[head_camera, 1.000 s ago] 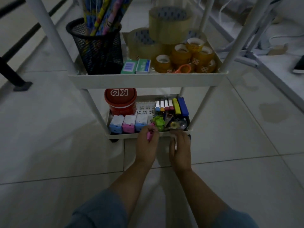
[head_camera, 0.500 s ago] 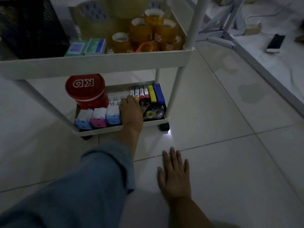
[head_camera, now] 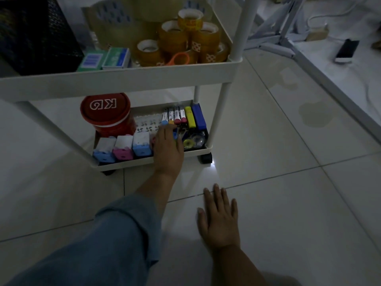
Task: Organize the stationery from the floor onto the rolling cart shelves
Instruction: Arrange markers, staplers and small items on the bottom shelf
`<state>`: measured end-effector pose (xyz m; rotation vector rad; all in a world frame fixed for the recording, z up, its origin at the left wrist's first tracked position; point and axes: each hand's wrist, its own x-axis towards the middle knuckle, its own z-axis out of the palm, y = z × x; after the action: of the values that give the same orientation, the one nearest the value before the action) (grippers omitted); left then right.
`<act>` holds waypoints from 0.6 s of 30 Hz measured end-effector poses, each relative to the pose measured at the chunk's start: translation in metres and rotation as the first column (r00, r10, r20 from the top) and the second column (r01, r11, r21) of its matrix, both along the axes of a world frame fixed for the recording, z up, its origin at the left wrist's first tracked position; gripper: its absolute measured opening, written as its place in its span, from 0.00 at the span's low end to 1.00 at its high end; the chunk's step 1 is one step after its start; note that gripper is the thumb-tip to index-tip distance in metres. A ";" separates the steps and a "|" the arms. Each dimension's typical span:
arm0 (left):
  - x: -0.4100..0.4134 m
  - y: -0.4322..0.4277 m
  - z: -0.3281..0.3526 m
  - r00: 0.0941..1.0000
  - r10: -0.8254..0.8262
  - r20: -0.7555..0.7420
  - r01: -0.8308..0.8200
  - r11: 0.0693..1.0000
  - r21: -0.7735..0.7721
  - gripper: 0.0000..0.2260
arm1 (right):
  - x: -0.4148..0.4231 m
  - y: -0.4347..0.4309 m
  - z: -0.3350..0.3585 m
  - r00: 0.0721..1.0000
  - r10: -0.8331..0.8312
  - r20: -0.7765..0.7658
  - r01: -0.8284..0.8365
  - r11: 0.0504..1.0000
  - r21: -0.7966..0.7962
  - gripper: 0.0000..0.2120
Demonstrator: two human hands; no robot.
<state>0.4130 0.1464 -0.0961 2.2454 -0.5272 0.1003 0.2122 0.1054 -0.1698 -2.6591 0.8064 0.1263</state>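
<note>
Reaching L hand (head_camera: 168, 147) into btm shelf (head_camera: 127, 165), R hand (head_camera: 219, 219) on floor (head_camera: 288, 203).

Pale tiled floor (head_camera: 288, 203) has a couple of damp-looking blotches (head_camera: 313, 114) just below the white metal frame (head_camera: 285, 39). A dark phone-ish gadget (head_camera: 346, 51) lies right of that frame, with a white cable (head_camera: 321, 16) above it.
</note>
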 end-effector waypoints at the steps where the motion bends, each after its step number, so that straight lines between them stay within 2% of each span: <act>1: -0.005 0.002 -0.003 1.000 -0.025 0.012 0.026 0.999 -0.026 0.16 | 0.000 0.000 0.000 1.000 0.009 0.007 -0.009 1.000 -0.002 0.29; 4: -0.017 0.006 -0.011 0.992 -0.077 0.095 0.080 0.997 -0.023 0.20 | -0.001 -0.002 0.002 1.000 0.014 0.007 -0.015 0.999 0.039 0.31; 7: -0.030 0.012 -0.016 0.996 -0.073 0.060 0.074 0.997 -0.017 0.22 | 0.001 -0.002 0.006 0.998 0.029 -0.059 -0.026 0.998 0.052 0.31; 11: -0.058 0.037 -0.012 0.997 0.015 -0.075 -0.013 1.000 0.020 0.26 | 0.004 -0.007 0.015 0.977 0.117 -0.176 -0.098 0.989 0.112 0.29; 14: -0.087 0.063 0.010 0.981 0.073 -0.178 -0.067 0.997 0.044 0.26 | 0.017 -0.030 0.054 0.928 0.178 -0.329 -0.074 0.950 0.304 0.26; 18: -0.123 0.095 0.074 0.930 0.115 -0.350 -0.107 0.993 0.041 0.24 | 0.018 -0.035 0.140 0.975 0.058 -0.216 0.040 0.905 0.424 0.27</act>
<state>0.2896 0.2418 -0.0224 2.2444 -0.2075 -0.2487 0.2307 0.0707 -0.0298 -2.2552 0.7329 0.5497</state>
